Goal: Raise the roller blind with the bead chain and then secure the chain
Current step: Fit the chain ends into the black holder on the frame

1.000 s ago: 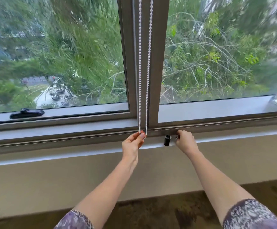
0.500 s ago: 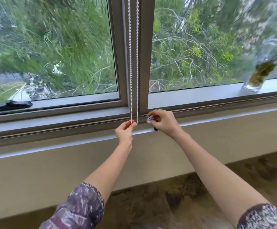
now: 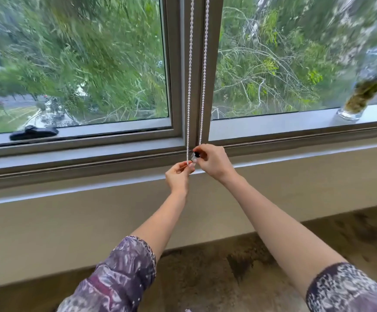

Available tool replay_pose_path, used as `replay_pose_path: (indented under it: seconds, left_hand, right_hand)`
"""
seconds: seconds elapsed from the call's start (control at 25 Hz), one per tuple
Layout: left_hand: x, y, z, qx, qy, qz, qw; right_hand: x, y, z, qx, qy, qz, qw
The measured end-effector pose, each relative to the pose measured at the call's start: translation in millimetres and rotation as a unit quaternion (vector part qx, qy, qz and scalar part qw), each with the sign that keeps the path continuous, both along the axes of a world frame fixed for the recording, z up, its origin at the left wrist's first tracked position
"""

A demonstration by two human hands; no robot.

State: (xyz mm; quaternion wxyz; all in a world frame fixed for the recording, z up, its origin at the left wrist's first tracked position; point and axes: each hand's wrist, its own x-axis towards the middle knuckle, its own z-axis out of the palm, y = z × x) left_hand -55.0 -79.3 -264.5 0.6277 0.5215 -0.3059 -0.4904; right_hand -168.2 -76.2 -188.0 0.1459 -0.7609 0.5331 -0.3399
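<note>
A white bead chain [image 3: 190, 75] hangs as a double strand down the grey window post. My left hand [image 3: 178, 176] pinches the bottom of the chain's loop just below the sill line. My right hand [image 3: 212, 162] is closed on a small black and clear clip [image 3: 195, 154], held against the chain right beside my left fingertips. The roller blind itself is out of view above the frame.
A grey window frame [image 3: 176, 70] splits two panes with trees outside. A black window handle [image 3: 34, 132] lies at the lower left. A glass jar with greenery [image 3: 361, 100] stands on the ledge at right. Below are a beige wall and mottled floor.
My right hand picked the small clip up from the ledge and brought it left to the chain's bottom loop. My left hand has kept its pinch on the chain.
</note>
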Motion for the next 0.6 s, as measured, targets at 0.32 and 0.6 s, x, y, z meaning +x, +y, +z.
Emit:
replay_pose_path:
  seconds: [0.32, 0.6]
  left_hand:
    - [3, 11, 1, -0.030, -0.037, -0.031, 0.998]
    - [12, 14, 1, -0.019, -0.095, -0.081, 0.992]
  right_hand:
    - [5, 0, -4, 0.044, 0.081, 0.027, 0.995]
    - [-1, 0, -20, 0.054, 0.094, 0.027, 0.994]
